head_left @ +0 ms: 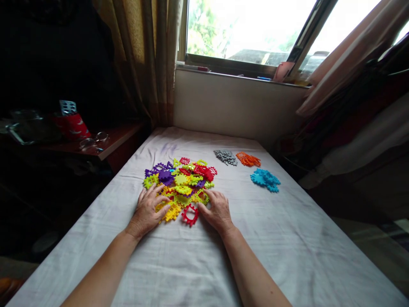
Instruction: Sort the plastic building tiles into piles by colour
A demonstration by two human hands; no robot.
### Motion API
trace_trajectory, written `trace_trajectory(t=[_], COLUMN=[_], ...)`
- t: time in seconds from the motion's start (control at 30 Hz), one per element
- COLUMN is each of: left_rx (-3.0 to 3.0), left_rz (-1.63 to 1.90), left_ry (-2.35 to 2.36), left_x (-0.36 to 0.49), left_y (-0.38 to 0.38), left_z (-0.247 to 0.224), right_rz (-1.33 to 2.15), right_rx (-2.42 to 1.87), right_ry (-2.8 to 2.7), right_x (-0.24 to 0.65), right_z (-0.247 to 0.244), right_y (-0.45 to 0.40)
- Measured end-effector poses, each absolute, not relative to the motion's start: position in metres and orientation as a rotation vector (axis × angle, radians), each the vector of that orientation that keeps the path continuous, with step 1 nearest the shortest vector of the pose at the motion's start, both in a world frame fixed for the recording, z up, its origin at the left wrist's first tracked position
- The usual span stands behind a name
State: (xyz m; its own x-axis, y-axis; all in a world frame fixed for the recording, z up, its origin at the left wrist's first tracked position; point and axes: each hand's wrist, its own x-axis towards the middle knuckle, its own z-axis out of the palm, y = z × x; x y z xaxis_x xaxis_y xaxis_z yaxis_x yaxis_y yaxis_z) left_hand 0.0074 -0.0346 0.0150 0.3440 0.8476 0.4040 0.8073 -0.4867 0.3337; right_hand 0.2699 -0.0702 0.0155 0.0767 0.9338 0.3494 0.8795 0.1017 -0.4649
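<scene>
A mixed pile of flat plastic puzzle pieces with notched edges [180, 179] lies on the pale sheet [204, 264], in yellow, lime, purple and red. My left hand [149, 209] rests at the pile's near left side, its fingers spread over yellow pieces [172, 212]. On the opposite side my right hand [217, 209] touches the edge of the pile, fingers apart and holding nothing visible. Between the two hands lies a red ring-shaped piece [190, 215]. Purple pieces [165, 176] show at the pile's left, and red ones [204, 171] at its upper right.
Right of the pile sit separate groups of grey pieces [225, 157], orange pieces [248, 159] and blue pieces [265, 180]. On the left, a wooden table [124, 135] bears glasses [94, 141], a red container [74, 126] and a glass jug [30, 125]. A window stands beyond.
</scene>
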Motion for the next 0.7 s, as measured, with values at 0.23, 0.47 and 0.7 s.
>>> trace_trajectory(t=[0.23, 0.47, 0.7], left_rx=[2.51, 2.486, 2.48], left_rz=[0.875, 1.052, 1.109], left_ry=[1.499, 1.409, 1.368], left_x=[0.006, 0.002, -0.004], left_y=[-0.036, -0.033, -0.031], left_z=[0.019, 0.018, 0.013], right_rz=[0.113, 0.085, 0.02], right_rx=[-1.752, -1.741, -1.877], right_ry=[-1.793, -1.782, -1.731], right_x=[0.27, 0.271, 0.274], right_z=[0.016, 0.012, 0.017], right_y=[-0.068, -0.069, -0.074])
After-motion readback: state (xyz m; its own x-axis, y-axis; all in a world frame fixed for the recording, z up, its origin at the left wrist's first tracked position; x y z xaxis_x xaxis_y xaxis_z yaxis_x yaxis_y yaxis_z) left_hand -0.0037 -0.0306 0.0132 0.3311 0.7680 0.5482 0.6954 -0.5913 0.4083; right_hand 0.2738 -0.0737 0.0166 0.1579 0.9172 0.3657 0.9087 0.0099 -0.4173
